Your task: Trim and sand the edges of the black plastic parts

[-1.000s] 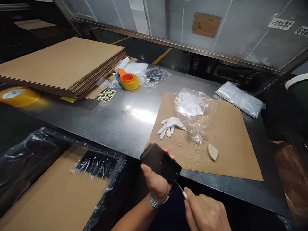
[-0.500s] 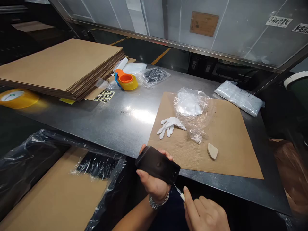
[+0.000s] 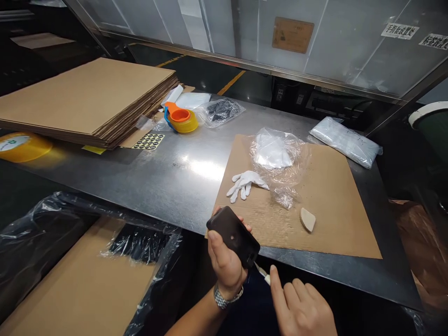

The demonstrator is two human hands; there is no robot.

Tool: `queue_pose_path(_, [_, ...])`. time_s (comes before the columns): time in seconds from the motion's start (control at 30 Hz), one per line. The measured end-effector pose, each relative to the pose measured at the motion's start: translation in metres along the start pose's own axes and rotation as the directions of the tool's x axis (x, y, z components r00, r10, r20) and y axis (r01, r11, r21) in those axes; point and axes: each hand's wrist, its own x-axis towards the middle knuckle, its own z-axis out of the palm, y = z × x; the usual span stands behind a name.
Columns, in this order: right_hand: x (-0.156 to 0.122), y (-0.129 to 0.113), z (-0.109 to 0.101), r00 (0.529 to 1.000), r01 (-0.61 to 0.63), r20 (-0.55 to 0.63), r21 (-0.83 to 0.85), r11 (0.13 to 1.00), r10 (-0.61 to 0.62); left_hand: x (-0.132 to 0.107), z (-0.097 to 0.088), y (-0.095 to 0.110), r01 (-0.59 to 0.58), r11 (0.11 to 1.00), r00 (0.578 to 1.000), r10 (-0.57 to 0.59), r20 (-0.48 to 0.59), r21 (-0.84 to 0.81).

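Observation:
My left hand (image 3: 227, 263), with a metal watch on its wrist, is closed around a black rectangular plastic case (image 3: 234, 237). The case is tilted, with its lower right end toward my other hand. Between the fingers of my right hand (image 3: 303, 305) is a slim knife-like tool (image 3: 267, 279) with a white handle. Its thin metal tip meets or lies just behind the case's lower right edge; which one, I cannot tell. My right index finger is stretched along the handle. Beyond the case, a white glove (image 3: 248, 183) lies on a cardboard sheet (image 3: 332, 200).
On the metal table (image 3: 164, 172) are a cardboard stack (image 3: 91, 95), a tape dispenser (image 3: 184, 122), a sticker sheet (image 3: 149, 141) and a flat plastic packet (image 3: 346, 140). A clear bag (image 3: 275, 151) and a beige wedge (image 3: 308, 220) rest on the cardboard sheet. A plastic-lined box (image 3: 87, 280) stands lower left.
The black case has turned to a steeper slant, its far left end shifting right. My left thumb has moved up along its edge. The tool stays by the lower right end.

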Motion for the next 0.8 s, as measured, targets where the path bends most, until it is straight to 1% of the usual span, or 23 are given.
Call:
queue_pose_path(0.1, [-0.001,0.006,-0.001,0.998,-0.042,0.042,0.018,0.999,0.041,0.002,0.001,0.003,0.101,0.995,0.995,-0.101,-0.008,-0.01])
queue_pose_path(0.17, [-0.002,0.01,-0.002,0.993,-0.077,0.095,0.07,0.995,0.07,0.004,0.002,0.006,0.172,0.984,0.985,-0.173,-0.016,-0.036])
queue_pose_path(0.2, [-0.002,0.012,-0.001,0.988,-0.114,0.112,0.106,0.988,0.102,0.005,0.003,0.008,0.222,0.974,0.975,-0.223,-0.012,-0.05])
queue_pose_path(0.23, [-0.002,0.013,-0.001,0.983,-0.159,0.119,0.146,0.976,0.143,0.007,0.003,0.009,0.289,0.955,0.957,-0.289,0.002,-0.062])
queue_pose_path(0.27, [-0.002,0.014,-0.001,0.976,-0.194,0.131,0.191,0.962,0.171,0.008,0.003,0.011,0.369,0.927,0.93,-0.368,0.025,-0.069])
queue_pose_path(0.33, [-0.003,0.016,0.001,0.967,-0.233,0.163,0.267,0.935,0.195,0.01,0.003,0.013,0.517,0.852,0.855,-0.511,0.087,-0.082])
queue_pose_path(0.37, [-0.004,0.017,0.001,0.967,-0.231,0.175,0.282,0.931,0.186,0.011,0.003,0.013,0.567,0.819,0.822,-0.558,0.114,-0.087])
queue_pose_path(0.4, [-0.006,0.018,0.002,0.969,-0.214,0.181,0.277,0.937,0.168,0.011,0.003,0.013,0.595,0.798,0.802,-0.582,0.136,-0.095])
queue_pose_path(0.43, [-0.007,0.019,0.002,0.972,-0.19,0.183,0.254,0.948,0.146,0.012,0.003,0.013,0.603,0.791,0.796,-0.586,0.154,-0.105])
queue_pose_path(0.57, [-0.011,0.02,-0.001,0.979,-0.102,0.188,0.147,0.984,0.074,0.01,0.002,0.012,0.574,0.811,0.813,-0.546,0.202,-0.118])
queue_pose_path(0.7, [-0.011,0.02,-0.004,0.976,-0.11,0.199,0.129,0.985,0.083,0.008,0.003,0.013,0.503,0.854,0.857,-0.474,0.202,-0.132])
queue_pose_path(0.8, [-0.01,0.019,-0.005,0.974,-0.114,0.207,0.115,0.987,0.089,0.007,0.003,0.014,0.478,0.868,0.87,-0.447,0.21,-0.132])
